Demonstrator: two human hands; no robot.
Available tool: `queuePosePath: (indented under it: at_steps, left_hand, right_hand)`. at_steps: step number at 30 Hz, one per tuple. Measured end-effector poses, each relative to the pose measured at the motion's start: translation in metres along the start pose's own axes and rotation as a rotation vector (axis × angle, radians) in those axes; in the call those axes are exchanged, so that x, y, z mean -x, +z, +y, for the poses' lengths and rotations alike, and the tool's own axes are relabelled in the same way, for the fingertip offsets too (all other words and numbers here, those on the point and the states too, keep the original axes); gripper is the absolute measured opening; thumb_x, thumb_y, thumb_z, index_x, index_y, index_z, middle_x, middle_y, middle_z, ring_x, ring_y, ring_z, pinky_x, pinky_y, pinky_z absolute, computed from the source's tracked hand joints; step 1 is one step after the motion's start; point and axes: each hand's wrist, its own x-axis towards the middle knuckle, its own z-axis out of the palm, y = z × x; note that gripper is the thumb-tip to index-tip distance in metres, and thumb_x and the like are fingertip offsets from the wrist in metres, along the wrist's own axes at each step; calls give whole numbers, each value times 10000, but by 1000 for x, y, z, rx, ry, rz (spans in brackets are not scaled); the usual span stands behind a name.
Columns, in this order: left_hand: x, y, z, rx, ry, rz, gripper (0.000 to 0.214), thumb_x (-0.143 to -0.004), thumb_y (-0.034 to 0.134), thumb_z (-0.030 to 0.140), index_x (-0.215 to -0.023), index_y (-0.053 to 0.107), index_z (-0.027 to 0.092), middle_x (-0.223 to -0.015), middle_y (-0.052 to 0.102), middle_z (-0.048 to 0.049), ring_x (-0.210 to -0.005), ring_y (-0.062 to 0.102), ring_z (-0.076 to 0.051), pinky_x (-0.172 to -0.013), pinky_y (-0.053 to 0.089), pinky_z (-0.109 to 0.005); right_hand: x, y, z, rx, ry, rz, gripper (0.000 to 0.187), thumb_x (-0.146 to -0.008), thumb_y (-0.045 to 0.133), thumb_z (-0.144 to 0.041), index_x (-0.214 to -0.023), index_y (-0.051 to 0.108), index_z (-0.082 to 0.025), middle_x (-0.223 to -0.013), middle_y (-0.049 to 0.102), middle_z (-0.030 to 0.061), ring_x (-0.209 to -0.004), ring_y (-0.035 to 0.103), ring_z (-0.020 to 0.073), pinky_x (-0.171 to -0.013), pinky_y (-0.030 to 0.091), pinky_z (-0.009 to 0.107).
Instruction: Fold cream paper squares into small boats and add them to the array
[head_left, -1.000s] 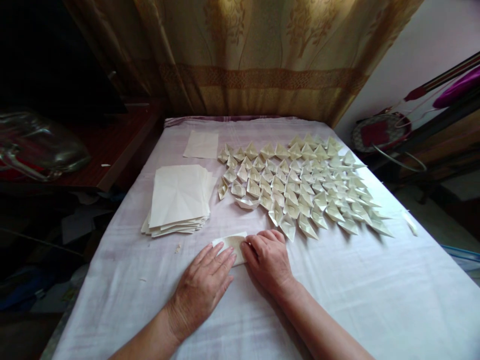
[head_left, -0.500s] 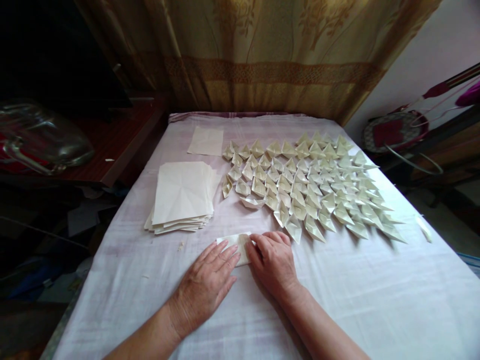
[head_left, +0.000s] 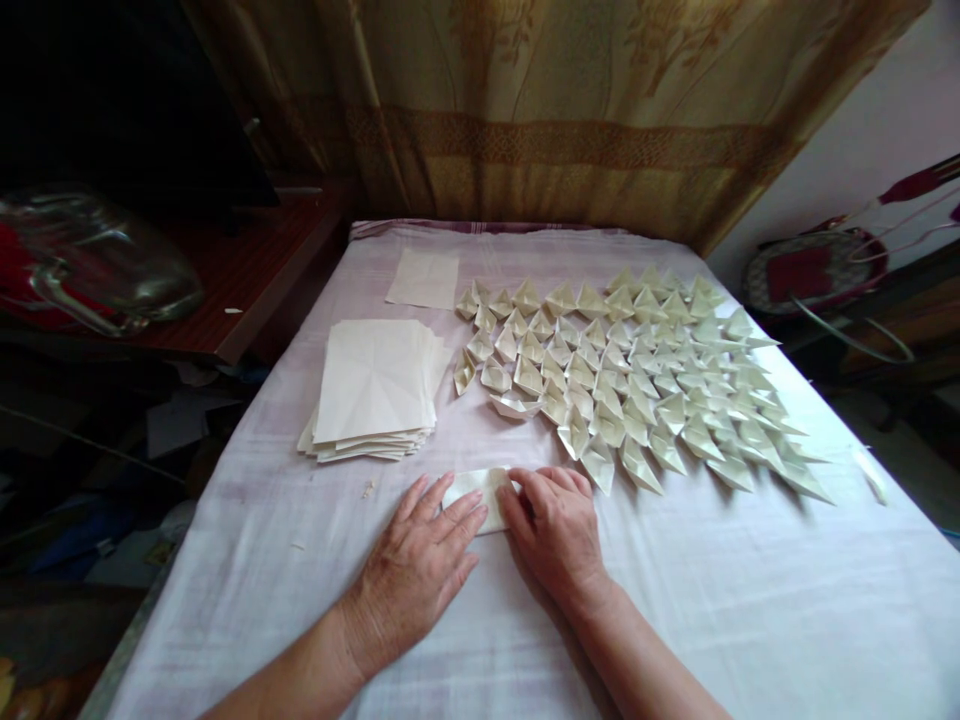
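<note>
A stack of square paper sheets [head_left: 375, 385] lies on the pale checked tablecloth [head_left: 697, 610], its top sheet marked by creases that spread from the middle and its lower sheets jutting out unevenly. On the near side of the stack, a little to its right, a small folded paper [head_left: 491, 495] lies flat on the cloth under both hands. The left hand [head_left: 420, 550], nearest to the stack, rests palm down with its fingers stretched and slightly spread, their tips lying on the folded paper's left part; it grasps nothing. The right hand [head_left: 559, 535], farther right of the stack, has its fingers curled, with thumb and forefinger at the folded paper's right end; whether they pinch it or only press on it, I cannot tell.

To the right of the stack, many folded paper boats [head_left: 637, 375] stand close together in rows, their points upward. Beyond the stack lies a single paper sheet [head_left: 424, 280], and farther behind it hangs a gold-brown curtain [head_left: 570, 135] with a tree pattern. Small scraps [head_left: 368, 489] lie just before the stack. Well to its left, a transparent container [head_left: 105, 260] rests on a reddish-brown wooden cabinet [head_left: 251, 280].
</note>
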Motion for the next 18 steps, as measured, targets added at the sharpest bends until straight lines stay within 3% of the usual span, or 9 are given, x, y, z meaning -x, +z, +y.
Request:
queuePosePath:
  at_steps: [7,11,14,18]
  left_hand:
    - [-2,-1,0,13,2,14,389,-998,475,322,-1374,548,255,-1384,608,10,-1386,414,-252,-1172,282,-448]
    - [-2,-1,0,6,3,5,385,-998,475,338,-1364,558,255,-1379,611,6,-1379,421,-254,-1169,283,-448]
    - [-2,-1,-1,4,6,2,387,-997,476,335,-1369,553,264,-1378,612,0,-1381,421,-251,-1171,280,-451]
    - [-2,0,-1,-6,6,-3,388,-996,471,343,-1363,562,254,-1368,621,-7,-1368,437,-258,-1171,277,-456]
  right_hand:
    - [0,1,-2,3,27,32,143,-894,570,-212,-1020,629,-183,-582,612,-45,-681,599,182,-843,363,350]
    - [1,2,-1,4,66,23,111,-885,589,-235,-982,626,-194,-585,601,-44,-686,587,182,-845,363,355]
    - [-1,-1,-2,36,87,-1,52,-880,606,-253,-854,623,-211,-665,629,-4,-772,581,205,-835,358,365]
    - [-1,-8,-6,-30,17,-51,116,-860,655,-256,-759,614,-215,-893,678,38,-977,567,232,-903,353,386]
